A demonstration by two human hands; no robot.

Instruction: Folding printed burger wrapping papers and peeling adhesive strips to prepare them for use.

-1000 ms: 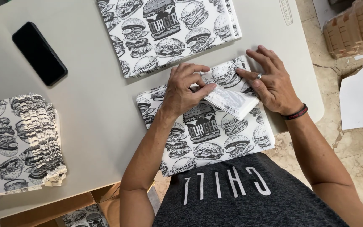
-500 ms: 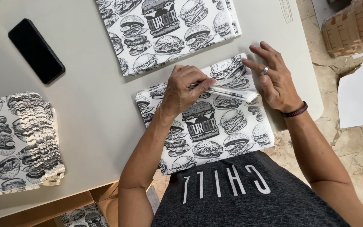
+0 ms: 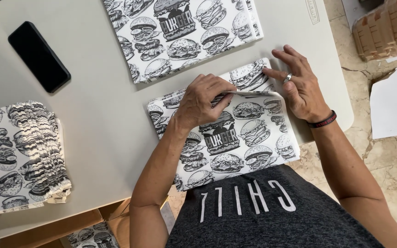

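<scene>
A square sheet of white paper printed with black burger drawings (image 3: 249,138) lies on the table edge in front of me. Its far strip is folded over toward me. My left hand (image 3: 203,98) presses the fold line with curled fingers. My right hand (image 3: 299,87), with a ring and a dark wristband, lies flat on the sheet's far right corner, fingers spread.
A stack of flat printed sheets (image 3: 180,32) lies at the far middle of the grey table (image 3: 97,133). A pile of folded printed sheets (image 3: 19,156) sits at the left. A black phone (image 3: 39,56) lies far left. A cardboard box (image 3: 93,229) stands below the table.
The raised flap of the sheet has been pressed down flat. My left hand slid along the fold, and my right hand moved out to the far right corner.
</scene>
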